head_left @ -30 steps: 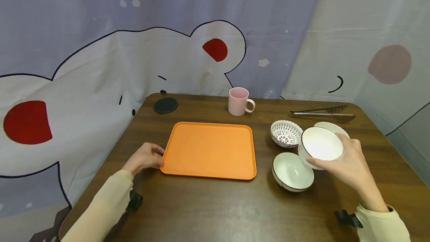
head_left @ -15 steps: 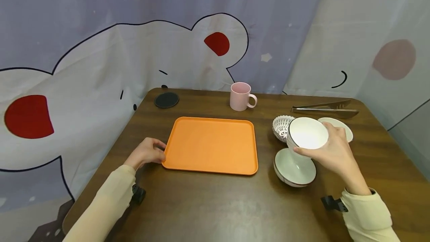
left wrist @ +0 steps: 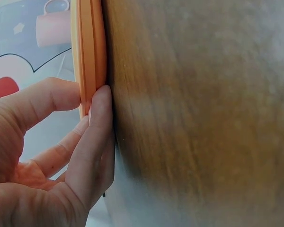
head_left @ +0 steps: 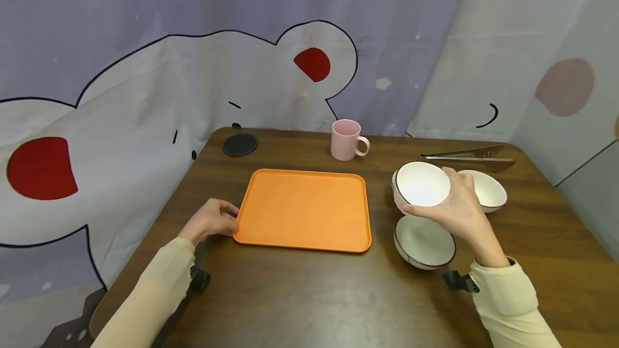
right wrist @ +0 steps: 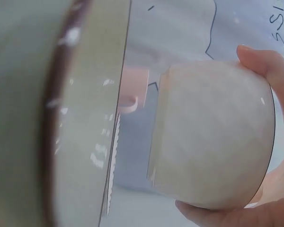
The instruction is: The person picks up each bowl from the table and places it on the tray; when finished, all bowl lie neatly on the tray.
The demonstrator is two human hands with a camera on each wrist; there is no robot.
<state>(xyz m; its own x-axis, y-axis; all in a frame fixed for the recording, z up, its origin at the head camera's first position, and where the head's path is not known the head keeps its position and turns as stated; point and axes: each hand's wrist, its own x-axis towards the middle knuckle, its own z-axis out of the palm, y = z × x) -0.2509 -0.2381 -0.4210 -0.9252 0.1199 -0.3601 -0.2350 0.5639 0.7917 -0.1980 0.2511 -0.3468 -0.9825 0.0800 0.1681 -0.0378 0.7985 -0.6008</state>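
Observation:
My left hand (head_left: 211, 219) pinches the rim of the orange tray (head_left: 304, 211) near its front left corner; the left wrist view shows the fingers (left wrist: 52, 97) on both sides of that rim. In my right hand (head_left: 461, 205) is a white bowl (head_left: 422, 184) with a dark rim, gripped across its sides and tilted. The right wrist view shows this held bowl (right wrist: 213, 132) raised above the tabletop. It overlaps a patterned bowl (head_left: 396, 197), which is mostly hidden. A pale green bowl (head_left: 424, 243) with a brown rim stands just in front.
Partly behind my right hand stands another white bowl (head_left: 488, 192). Metal tongs (head_left: 469, 159) lie at the back right. A pink mug (head_left: 343, 141) and a dark round coaster (head_left: 239, 144) are along the far edge of the wooden table (head_left: 300, 294), before a printed curtain.
My right hand has carried the white bowl left, away from the other white bowl and over the patterned one. My left hand stays at the tray; the head view has shifted slightly.

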